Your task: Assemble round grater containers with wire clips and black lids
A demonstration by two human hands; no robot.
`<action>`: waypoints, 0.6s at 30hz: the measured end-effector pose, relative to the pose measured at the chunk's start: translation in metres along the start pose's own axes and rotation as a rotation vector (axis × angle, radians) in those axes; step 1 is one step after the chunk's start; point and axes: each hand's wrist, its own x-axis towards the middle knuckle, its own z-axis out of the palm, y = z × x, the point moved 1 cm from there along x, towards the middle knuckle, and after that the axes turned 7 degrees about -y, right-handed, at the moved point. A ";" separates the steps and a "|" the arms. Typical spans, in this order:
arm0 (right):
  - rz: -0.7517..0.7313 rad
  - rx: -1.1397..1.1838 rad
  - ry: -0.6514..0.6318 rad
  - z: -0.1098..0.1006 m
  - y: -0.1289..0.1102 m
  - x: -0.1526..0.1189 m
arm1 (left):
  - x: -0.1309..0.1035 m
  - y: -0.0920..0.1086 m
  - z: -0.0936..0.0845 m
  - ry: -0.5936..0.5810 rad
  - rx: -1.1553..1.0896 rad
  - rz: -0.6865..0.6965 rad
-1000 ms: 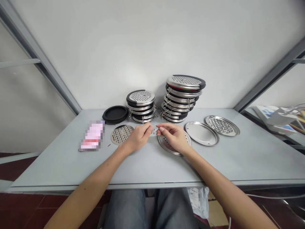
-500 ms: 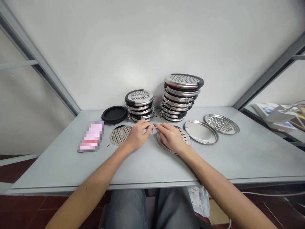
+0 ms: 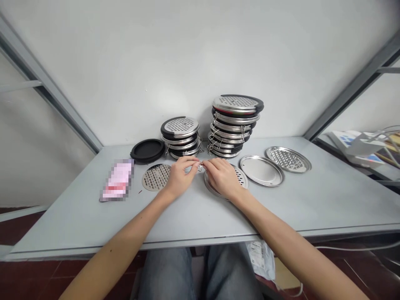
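Between the fingertips of my two hands is a small shiny wire clip (image 3: 200, 166), mostly covered by the fingers. My left hand (image 3: 180, 176) pinches it from the left and my right hand (image 3: 222, 177) from the right, both closed, a little above the table. Beneath my right hand lies a round metal grater plate (image 3: 243, 180) with slots, partly hidden. A flat round grater disc (image 3: 155, 177) lies just left of my left hand. Right of my right hand are a shallow round metal tray (image 3: 261, 171) and another grater disc (image 3: 289, 160), rough side showing.
Two stacks of round graters with black rims and wire clips, a shorter one (image 3: 181, 129) and a taller one (image 3: 236, 121), stand by the wall. Left of them is a black round dish (image 3: 147, 151). A blurred pink item (image 3: 117, 180) lies at the left of the grey table (image 3: 193, 221).
My fingers have shifted slightly on the wire clip, and the right fingertips are curled in more. The view has tilted a little; the things on the table have not moved.
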 end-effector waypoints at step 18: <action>0.014 -0.106 -0.017 0.007 -0.006 0.001 | 0.002 0.007 0.005 0.040 0.055 -0.056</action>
